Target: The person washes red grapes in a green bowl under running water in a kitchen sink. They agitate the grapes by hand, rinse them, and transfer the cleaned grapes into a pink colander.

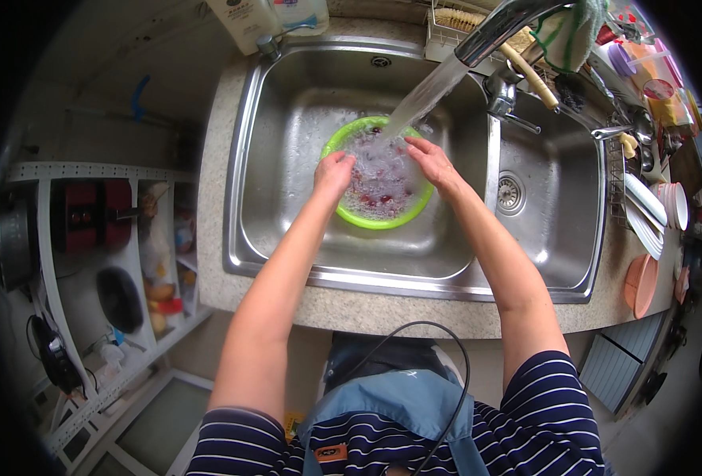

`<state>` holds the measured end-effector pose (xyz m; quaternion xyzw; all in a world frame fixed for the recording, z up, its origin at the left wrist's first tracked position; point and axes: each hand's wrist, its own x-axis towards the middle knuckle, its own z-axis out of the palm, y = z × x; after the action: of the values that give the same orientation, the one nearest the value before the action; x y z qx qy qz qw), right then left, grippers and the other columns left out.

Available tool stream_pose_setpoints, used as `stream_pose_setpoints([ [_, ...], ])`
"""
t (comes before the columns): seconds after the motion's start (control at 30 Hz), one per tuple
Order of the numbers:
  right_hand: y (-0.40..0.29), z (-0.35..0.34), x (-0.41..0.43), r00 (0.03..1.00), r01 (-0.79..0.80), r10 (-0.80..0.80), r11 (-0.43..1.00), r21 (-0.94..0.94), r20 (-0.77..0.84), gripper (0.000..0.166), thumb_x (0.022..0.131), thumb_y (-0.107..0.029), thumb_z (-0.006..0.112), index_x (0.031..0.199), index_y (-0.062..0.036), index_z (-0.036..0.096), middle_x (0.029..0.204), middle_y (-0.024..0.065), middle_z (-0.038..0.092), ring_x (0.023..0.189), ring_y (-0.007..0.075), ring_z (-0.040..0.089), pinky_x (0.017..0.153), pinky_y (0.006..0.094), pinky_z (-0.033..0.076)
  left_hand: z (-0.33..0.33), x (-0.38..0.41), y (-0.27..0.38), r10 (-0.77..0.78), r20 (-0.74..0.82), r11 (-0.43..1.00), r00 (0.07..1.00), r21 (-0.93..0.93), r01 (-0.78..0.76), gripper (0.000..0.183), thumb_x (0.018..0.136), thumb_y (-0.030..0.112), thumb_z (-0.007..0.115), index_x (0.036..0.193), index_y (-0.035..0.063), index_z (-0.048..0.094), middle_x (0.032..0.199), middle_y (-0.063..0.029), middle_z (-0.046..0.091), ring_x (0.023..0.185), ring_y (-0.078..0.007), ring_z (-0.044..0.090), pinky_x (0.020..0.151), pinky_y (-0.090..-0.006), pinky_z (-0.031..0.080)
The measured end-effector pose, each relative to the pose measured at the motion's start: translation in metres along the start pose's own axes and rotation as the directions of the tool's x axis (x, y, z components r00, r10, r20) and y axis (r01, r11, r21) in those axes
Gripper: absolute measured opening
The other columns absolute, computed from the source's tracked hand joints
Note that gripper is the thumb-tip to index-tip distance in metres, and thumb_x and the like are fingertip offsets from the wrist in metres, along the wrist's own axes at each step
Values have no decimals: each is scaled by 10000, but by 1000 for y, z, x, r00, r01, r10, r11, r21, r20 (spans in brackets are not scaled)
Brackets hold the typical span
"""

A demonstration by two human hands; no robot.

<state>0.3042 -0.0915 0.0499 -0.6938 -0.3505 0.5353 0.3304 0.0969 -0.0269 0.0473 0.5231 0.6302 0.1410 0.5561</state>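
Observation:
A bright green plastic basin (374, 224) sits in the larger, left bowl of a stainless steel double sink (279, 202). Bubbly water fills it, with small dark red fruits (385, 199) in the water. From the chrome faucet (467, 55) a stream runs into the basin's upper part. My left hand (334, 171) grips the basin's left rim, its fingertips over the inside edge. My right hand (433, 159) is at the right rim, fingers bent inward near the stream; whether it grips the rim is unclear.
The faucet handle (520, 122) and smaller sink bowl (541, 232) lie to the right. Beyond are racked plates (645, 220) and a pink bowl (641, 285). Bottles (246, 24) stand behind the sink. White shelving (44, 238) is at left. A black cable (467, 363) hangs before my apron.

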Motion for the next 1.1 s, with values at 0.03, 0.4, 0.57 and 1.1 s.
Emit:
stream_pose_setpoints([
  [0.03,1,2,7,999,45,-46,998,-48,-20,466,883,-300,463,1269,-38,448,1263,121,492,1183,234,439,992,308,312,2,9,-7,19,-5,1000,1000,5,-18,544,802,329,558,1219,-11,480,1204,-190,522,1124,-297,491,938,-342,381],
  [0.4,23,42,65,999,-30,23,972,-234,-32,537,742,-410,562,1115,-23,570,1103,211,583,1035,309,556,867,364,424,34,52,-11,-83,24,983,996,167,78,726,836,565,379,1284,-5,405,1301,-236,411,1228,-351,377,1027,-388,283],
  [0.57,28,48,66,995,-74,69,995,-72,-75,492,697,-340,613,1079,-31,594,1001,164,625,920,246,590,793,332,445,43,40,-1,-68,-11,956,998,284,68,720,829,553,419,1268,-17,417,1271,-253,434,1192,-355,419,1005,-389,316],
  [1.1,-39,42,-9,978,-210,185,895,394,99,204,800,-167,564,984,-81,587,910,78,584,869,178,548,645,363,477,30,4,9,5,54,874,999,-486,22,217,737,125,647,923,22,600,851,-75,625,752,-160,588,639,-273,479],
])
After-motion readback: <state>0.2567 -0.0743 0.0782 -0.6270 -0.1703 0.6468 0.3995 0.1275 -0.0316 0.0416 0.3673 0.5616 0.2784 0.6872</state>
